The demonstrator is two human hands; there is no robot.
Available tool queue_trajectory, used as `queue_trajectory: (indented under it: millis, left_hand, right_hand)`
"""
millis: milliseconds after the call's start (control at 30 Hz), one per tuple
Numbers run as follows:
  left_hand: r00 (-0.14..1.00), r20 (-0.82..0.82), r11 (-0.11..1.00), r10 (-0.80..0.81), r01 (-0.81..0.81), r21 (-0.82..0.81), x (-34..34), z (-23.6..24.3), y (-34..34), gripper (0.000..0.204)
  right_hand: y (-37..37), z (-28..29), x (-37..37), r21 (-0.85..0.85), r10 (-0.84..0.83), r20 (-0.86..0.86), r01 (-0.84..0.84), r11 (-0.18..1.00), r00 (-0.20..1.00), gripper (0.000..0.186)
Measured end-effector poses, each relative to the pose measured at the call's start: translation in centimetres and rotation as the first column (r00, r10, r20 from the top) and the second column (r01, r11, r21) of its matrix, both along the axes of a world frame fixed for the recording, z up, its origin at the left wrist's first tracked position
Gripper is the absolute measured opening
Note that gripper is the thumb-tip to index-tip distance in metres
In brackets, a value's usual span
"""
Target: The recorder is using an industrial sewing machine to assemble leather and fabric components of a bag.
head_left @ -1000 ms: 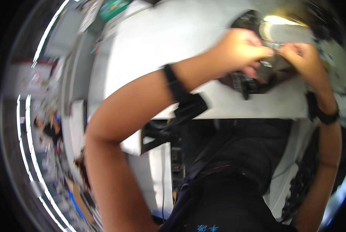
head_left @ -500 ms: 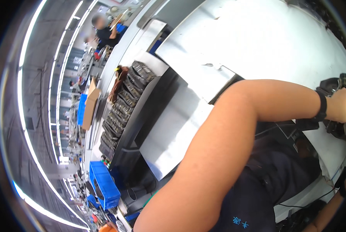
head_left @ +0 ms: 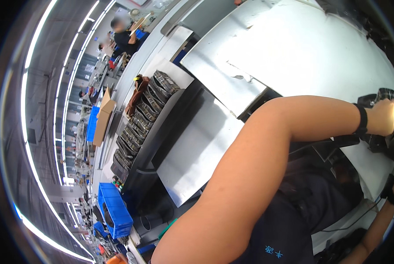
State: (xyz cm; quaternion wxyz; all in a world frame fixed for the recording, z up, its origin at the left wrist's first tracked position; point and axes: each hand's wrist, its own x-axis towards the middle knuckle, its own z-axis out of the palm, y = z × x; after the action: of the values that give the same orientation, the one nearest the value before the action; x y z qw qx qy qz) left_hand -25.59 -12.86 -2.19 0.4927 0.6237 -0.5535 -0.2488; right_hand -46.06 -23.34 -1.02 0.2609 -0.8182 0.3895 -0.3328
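My left arm reaches across the view to the right edge. There my left hand (head_left: pixel 382 117), with a black band at the wrist, is closed around a dark fabric piece (head_left: pixel 379 143). A patterned dark part (head_left: pixel 388 94) of what looks like the same piece sticks up beyond the knuckles. The piece's exact kind is not clear. My right forearm (head_left: pixel 376 233) rises at the lower right, also banded in black. Its hand is at the picture's rim near the fabric piece, and the fingers cannot be made out.
A white worktable (head_left: pixel 311 53) spreads ahead. On the left, a row of patterned dark pouches (head_left: pixel 137 121) lies on a bench beside a lower white board (head_left: pixel 197 145). A blue crate (head_left: pixel 115 211) and a cardboard box (head_left: pixel 103 119) stand farther left. A person (head_left: pixel 125 39) works far off.
My left hand and the dark fabric piece have shifted slightly left in view. The background has also shifted a little as my head moved. The grip looks the same.
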Motion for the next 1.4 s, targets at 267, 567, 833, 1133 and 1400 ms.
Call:
queue_trajectory:
  millis: [267, 567, 833, 1133, 1400]
  left_hand:
    - [0.839, 0.525, 0.812, -0.141, 0.401, -0.423, 5.8, -2.6, -0.1, 0.011]
    - [0.875, -0.421, 0.915, -0.239, 0.348, 0.205, 3.5, 2.8, 1.4, 0.033]
    - [0.854, -0.454, 0.931, -0.254, 0.342, 0.124, 3.7, 1.8, 1.9, 0.017]
    - [0.83, -0.535, 0.971, -0.154, 0.226, 0.071, 2.6, 0.9, 2.4, 0.019]
    - [0.973, 0.01, 0.973, -0.231, 0.231, -0.007, 2.4, 2.2, 5.1, 0.025]
  right_hand:
    - [2.4, 0.5, 5.2, -0.099, 0.219, 0.03, -0.215, 0.972, 0.975, 0.025]
    - [2.4, 2.1, 3.7, 0.063, 0.109, -0.033, -0.107, 0.992, 0.993, 0.021]
    - [2.6, 2.5, 3.2, 0.099, 0.195, -0.044, -0.19, 0.977, 0.98, 0.023]
    - [3.8, 1.5, 5.1, 0.058, 0.056, 0.1, -0.062, 0.996, 0.993, 0.025]
    - [3.4, 1.1, 3.9, -0.005, 0.012, 0.06, -0.012, 1.0, 0.998, 0.024]
